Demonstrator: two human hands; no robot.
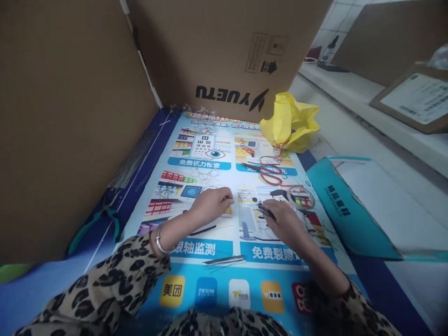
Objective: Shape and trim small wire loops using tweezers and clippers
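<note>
My left hand (pixel 211 204) rests on a printed poster (pixel 210 280) spread on the table, its fingers curled and pinched on something too small to make out. A silver bangle circles that wrist. My right hand (pixel 283 218) lies close beside it, closed on a thin dark tool (pixel 265 211) whose tip points toward the left hand. Both arms wear leopard-print sleeves. A small bundle of thin dark wires (pixel 224 261) lies on the poster just below the hands.
Red-handled scissors (pixel 268 171) and a roll of clear tape (pixel 300 196) lie beyond the right hand. A crumpled yellow bag (pixel 292 122) sits by a large cardboard box (pixel 224 51). Green-handled pliers (pixel 101 219) and thin rods lie left. A teal folder (pixel 346 210) lies right.
</note>
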